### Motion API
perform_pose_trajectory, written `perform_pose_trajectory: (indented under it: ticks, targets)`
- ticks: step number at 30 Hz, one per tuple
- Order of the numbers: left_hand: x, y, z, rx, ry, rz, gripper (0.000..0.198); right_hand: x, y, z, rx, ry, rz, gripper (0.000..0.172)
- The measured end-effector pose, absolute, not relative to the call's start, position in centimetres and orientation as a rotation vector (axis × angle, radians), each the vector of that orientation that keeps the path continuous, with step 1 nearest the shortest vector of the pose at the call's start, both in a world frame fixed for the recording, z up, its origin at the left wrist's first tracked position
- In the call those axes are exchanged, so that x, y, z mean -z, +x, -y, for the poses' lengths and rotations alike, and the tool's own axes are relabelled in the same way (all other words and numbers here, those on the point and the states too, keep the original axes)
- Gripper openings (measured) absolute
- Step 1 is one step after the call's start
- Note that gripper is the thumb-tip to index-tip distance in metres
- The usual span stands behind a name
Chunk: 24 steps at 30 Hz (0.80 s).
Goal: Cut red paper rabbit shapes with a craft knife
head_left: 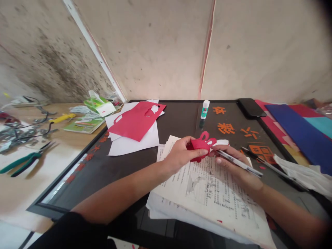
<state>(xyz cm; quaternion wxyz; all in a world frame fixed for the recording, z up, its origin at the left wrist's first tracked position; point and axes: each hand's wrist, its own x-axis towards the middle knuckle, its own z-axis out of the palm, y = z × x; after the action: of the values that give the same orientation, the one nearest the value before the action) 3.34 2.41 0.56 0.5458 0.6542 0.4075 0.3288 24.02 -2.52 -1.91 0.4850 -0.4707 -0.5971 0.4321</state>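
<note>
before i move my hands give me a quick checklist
1. Red cutout gripped by left hand: ok, pinched in the fingers.
2. Pen held in right hand: ok, lying across the fingers.
3. Pen tip on the cutout: cannot tell, the fingers hide it.
4. Glue stick standing with cap on: ok, upright on the black board.
5. Printed sheets under the hands: ok, stacked beneath both arms.
6. Second pen free of crumpled paper: not ok, its far end runs under the paper.
</note>
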Motion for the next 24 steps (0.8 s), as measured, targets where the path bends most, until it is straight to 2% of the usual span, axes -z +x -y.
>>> perform_pose_trajectory:
  ticks: [6, 13, 24]
  targets:
    - [1.1, 4.1, -1.4, -0.86, 1.149, -0.855, 0.039, 1.8, 23.5, 2.8, -0.979, -1.224, 1.533, 0.014]
    - [0.7, 3.7, -1.5, -0.798, 1.011, -0.79, 0.03, 1.7, 23.6, 2.7, -0.965, -1.3, 1.509, 0.023]
    - [1.0, 3.7, -1.3, -0.643, 0.921, -0.742, 0.032, 0.9, 23.2, 3.0, -1.008, -1.374, 1.586, 0.025]
